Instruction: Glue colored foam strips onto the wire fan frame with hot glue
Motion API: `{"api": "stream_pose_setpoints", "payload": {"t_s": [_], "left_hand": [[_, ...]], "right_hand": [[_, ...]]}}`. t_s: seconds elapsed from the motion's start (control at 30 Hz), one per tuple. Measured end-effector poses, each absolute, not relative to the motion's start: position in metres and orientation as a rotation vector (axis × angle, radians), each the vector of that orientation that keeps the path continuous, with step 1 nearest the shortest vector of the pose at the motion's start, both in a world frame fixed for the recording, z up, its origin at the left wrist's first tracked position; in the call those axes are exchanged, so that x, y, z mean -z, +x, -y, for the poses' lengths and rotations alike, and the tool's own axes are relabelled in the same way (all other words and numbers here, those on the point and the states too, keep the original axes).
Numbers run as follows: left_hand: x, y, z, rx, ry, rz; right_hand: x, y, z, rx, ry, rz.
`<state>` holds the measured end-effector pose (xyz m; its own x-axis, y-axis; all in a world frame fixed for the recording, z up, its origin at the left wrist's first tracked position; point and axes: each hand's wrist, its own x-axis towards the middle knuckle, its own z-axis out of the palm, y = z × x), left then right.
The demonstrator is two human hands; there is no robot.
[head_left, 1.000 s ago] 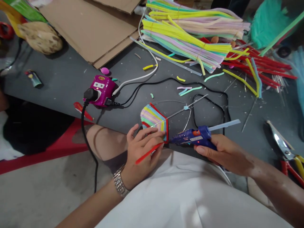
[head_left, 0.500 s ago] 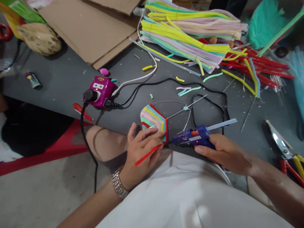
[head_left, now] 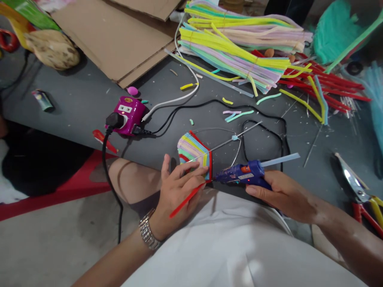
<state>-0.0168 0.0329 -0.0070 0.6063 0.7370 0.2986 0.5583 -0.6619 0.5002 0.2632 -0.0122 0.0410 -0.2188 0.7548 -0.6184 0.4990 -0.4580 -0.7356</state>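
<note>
A striped, fuzzy panel (head_left: 194, 148) lies at the near edge of a grey table (head_left: 80, 107), its red-trimmed side (head_left: 210, 165) running toward the wearer, beneath the nearer left hand (head_left: 182, 187), fingers spread over it; whether the thumb pinches the red strip (head_left: 187, 200) cannot be told. From the right, the right hand (head_left: 281, 193) wraps a blue glue gun (head_left: 241, 174), nozzle crosswise to the trim's near corner

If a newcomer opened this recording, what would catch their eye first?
Probably the bright bundles of pipe cleaners at the top, right of the cardboard. Next, the magenta power socket left of centre. Then the blue glue gun in the right hand, its tip close by the striped piece partly under the left hand.
</note>
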Motion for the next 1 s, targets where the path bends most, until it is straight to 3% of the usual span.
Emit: {"api": "stream_pose_setpoints", "payload": {"t_s": [1.0], "left_hand": [[0.0078,-0.0227,-0.0347,-0.657,2.585,-0.933]], "right_hand": [[-0.0387,0.2633,0.0127,-1.766,-1.784,1.473]]}}
